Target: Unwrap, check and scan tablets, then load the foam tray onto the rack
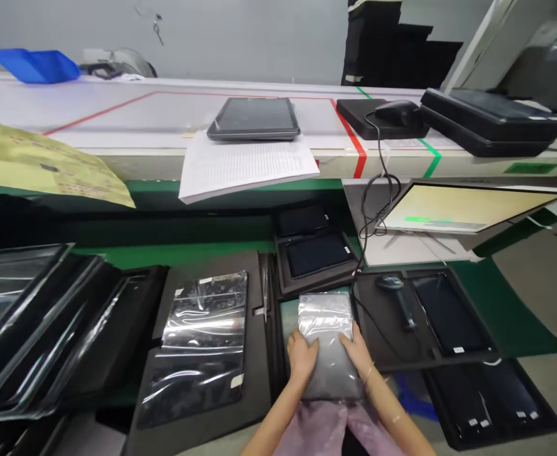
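Observation:
A flat grey tablet-like panel in a clear plastic sleeve [329, 342] lies in front of my body, its top catching the light. My left hand [303, 356] grips its left edge, thumb on the face and fingers at the side. At the opposite edge, my right hand [358, 350] is closed the same way. Left of the hands, a dark foam tray [254, 405] carries a large film-covered screen panel [202, 342]. Beyond the sleeve, another foam tray [319, 282] holds a dark screen [319, 254]. To the right are a barcode scanner [399, 303] and a screen [452, 310] in foam.
Several film-wrapped panels [26, 316] lean at the left. A tilted monitor [468, 208] stands at the right, with black cable [366, 209] hanging nearby. On the raised shelf [130, 126] are a tablet [256, 118], papers [249, 166], a mouse [398, 113] and stacked black trays [494, 130].

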Tool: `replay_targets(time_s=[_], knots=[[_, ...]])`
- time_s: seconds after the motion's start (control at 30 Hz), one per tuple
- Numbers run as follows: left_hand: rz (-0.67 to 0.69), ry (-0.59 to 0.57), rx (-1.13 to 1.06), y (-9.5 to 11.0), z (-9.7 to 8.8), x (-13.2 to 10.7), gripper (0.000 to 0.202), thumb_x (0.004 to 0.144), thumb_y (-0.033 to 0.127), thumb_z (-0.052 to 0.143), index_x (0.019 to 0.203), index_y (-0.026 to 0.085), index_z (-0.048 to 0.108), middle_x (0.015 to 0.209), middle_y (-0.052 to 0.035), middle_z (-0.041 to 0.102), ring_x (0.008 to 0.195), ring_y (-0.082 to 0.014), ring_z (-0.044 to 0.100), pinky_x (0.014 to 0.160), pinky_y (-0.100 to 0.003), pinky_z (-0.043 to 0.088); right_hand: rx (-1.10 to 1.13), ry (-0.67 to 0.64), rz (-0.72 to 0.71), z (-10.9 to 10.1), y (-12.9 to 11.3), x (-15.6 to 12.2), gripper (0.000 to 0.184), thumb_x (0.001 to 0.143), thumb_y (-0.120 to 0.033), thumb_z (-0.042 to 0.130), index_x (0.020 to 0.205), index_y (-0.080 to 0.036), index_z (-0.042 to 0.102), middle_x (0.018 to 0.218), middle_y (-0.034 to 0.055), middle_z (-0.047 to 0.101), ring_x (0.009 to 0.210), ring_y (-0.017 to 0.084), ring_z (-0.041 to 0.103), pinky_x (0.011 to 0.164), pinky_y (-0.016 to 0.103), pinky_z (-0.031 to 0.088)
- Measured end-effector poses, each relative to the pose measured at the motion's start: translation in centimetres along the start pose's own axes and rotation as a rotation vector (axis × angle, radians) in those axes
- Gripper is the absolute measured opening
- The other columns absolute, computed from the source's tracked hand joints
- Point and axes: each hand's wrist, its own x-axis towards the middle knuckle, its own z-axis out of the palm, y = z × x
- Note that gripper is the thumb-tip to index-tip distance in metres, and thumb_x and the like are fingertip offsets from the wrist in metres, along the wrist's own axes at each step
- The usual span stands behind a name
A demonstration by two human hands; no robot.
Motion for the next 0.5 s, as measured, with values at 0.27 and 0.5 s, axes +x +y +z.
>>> replay_targets(time_s=[0.27, 0.5], knots=[[0.063, 0.099, -0.133, 1.2, 0.2, -2.0, 0.022, 0.086, 0.026, 0.044, 0.103, 0.013, 0.04, 0.11, -0.0192, 0.056, 0.107, -0.0283, 0.057, 0.09, -0.036, 0.043, -0.115, -0.07, -0.007, -1.4, -0.9, 0.3, 0.084, 0.06, -0.053, 0.07, 0.129, -0.014, 0.044, 0.149, 0.0161, 0.029, 0.141, 0.029, 0.02, 0.118, 0.041, 0.01], [0.161, 0.12, -0.531, 3.0, -2.7, -8.0, 0.053, 0.082, 0.048, 0.05, 0.121, 0.014, 0.037, 0.076, -0.0035, 0.064, 0.069, -0.0188, 0.062, 0.066, -0.029, 0.05, -0.014, -0.422, 0.007, -4.6, -5.9, 0.2, 0.083, 0.071, -0.063, 0.065, 0.137, -0.02, 0.037, 0.143, 0.0134, 0.041, 0.134, 0.028, 0.037, 0.114, 0.045, 0.026]])
